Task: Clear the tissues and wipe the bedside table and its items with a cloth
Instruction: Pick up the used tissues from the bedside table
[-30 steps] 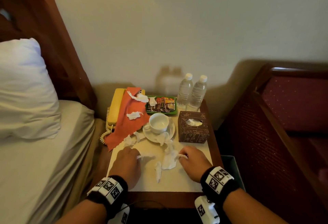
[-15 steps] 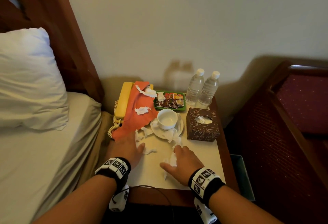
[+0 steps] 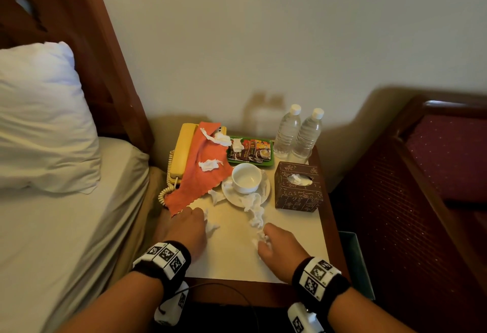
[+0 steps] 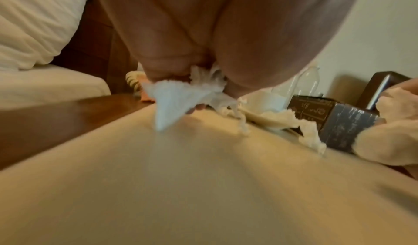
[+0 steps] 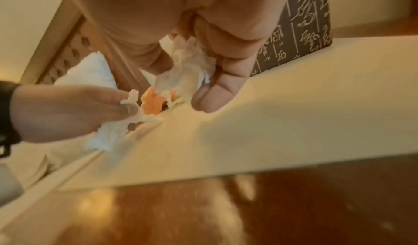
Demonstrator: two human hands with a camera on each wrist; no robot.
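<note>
Both hands now clutch tissue scraps — left hand (image 3: 184, 227) moved lower left on the counter (image 3: 297, 229), right hand (image 3: 279, 245) bunching its tissue (image 3: 259, 239).

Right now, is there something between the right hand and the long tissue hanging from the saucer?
Nothing visible. The right hand already grips a tissue wad; the long tissue strip trails off the saucer just beyond its fingers, with only bare table top around. The tissue box stands off to the right.
</note>
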